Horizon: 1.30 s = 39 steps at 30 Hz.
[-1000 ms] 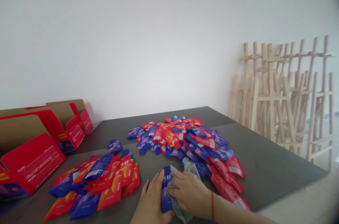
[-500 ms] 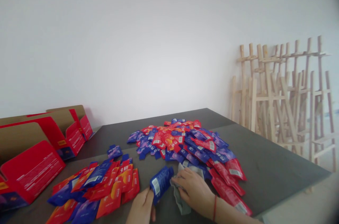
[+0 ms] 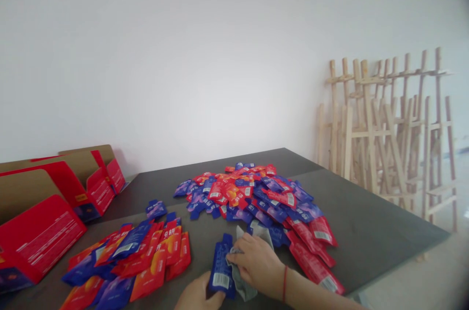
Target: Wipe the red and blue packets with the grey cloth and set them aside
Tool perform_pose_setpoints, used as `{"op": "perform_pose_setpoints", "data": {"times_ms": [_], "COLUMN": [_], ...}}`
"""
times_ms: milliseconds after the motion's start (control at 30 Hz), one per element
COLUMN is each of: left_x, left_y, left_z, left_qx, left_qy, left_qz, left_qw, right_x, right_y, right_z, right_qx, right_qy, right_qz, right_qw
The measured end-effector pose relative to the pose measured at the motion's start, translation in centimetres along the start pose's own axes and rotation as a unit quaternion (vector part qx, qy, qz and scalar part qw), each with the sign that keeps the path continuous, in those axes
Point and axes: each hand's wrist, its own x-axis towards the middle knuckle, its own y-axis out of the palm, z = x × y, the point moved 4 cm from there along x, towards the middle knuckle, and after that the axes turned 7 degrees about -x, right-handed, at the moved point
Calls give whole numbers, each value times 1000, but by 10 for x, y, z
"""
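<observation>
Hands meet close to the near edge of the table [image 3: 366, 232], and we have one blue sachet [image 3: 221, 263] between them. Its long axis runs from the near edge towards the far one, leaning a little rightward at the top, with the white label end nearest us. Our left hand [image 3: 198, 295] comes up from below and is closed on that label end, thumb over the face as far as we can tell. Our right hand [image 3: 256, 263] lies just right of the sachet, fingers curled around a grey cloth [image 3: 240, 286] and pressing it against the sachet's right side and upper half; a red thread [image 3: 285, 283] circles that wrist. Both hands touch the sachet, the left at its bottom, the right higher up. Beyond the right hand a loose heap [image 3: 256, 195] of red and blue sachets spreads towards the far edge. Left of our hands lies a fanned stack [image 3: 146, 256] of sachets, with red cartons [image 3: 40, 234] along the left edge. Wooden frames [image 3: 384, 124] lean on the wall off the right side.
</observation>
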Motion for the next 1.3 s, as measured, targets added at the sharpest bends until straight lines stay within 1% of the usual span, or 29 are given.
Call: {"op": "perform_pose_setpoints", "data": {"times_ms": [133, 233, 300, 367, 433, 500, 567, 667, 800, 867, 933, 1000, 1067, 1200, 1267, 1300], "left_x": [-7, -9, -6, 1, 9, 15, 19, 18, 14, 14, 15, 17, 18, 19, 19, 19], "left_y": [-8, -4, 1, 6, 9, 10, 8, 4, 3, 3, 3, 4, 6, 10, 12, 12], "left_z": [0, -8, -13, -16, -16, -14, -12, -12, -15, -14, -11, -7, -3, 0, 0, -1], "left_qx": [87, 143, 168, 176, 171, 160, 146, 130, 120, 118, 112, 106, 106, 121, 126, 125], "left_qy": [-36, -3, 22, 36, 53, 70, 76, 67, 54, 58, 63, 68, 74, 92, 97, 96], "left_qz": [-49, -83, -95, -87, -58, -31, -22, -23, -5, -5, -11, -16, -20, -34, -35, -35], "left_qw": [994, 986, 981, 980, 982, 984, 986, 989, 991, 991, 992, 992, 991, 988, 987, 987], "right_x": [0, 2, 3, 3, 1, -2, -2, 6, 28, 37, 42, 41, 35, 8, -5, -10], "right_y": [0, -3, -7, -12, -13, -13, -10, -4, 2, 3, 3, 1, -2, -11, -15, -17], "right_z": [0, -1, -1, 1, 7, 14, 19, 15, 2, -2, -2, 1, 7, 22, 25, 23], "right_qx": [1, -3, -4, -5, -7, -10, -19, -51, -87, -94, -99, -103, -102, -78, -69, -67], "right_qy": [-4, -8, -20, -39, -71, -106, -120, -91, -25, -9, -9, -26, -62, -178, -208, -208], "right_qz": [3, 15, 20, 19, 18, 14, 10, 18, 39, 42, 43, 38, 26, -1, -4, -3], "right_qw": [1000, 1000, 1000, 999, 997, 994, 993, 994, 995, 995, 994, 994, 992, 981, 976, 976]}}
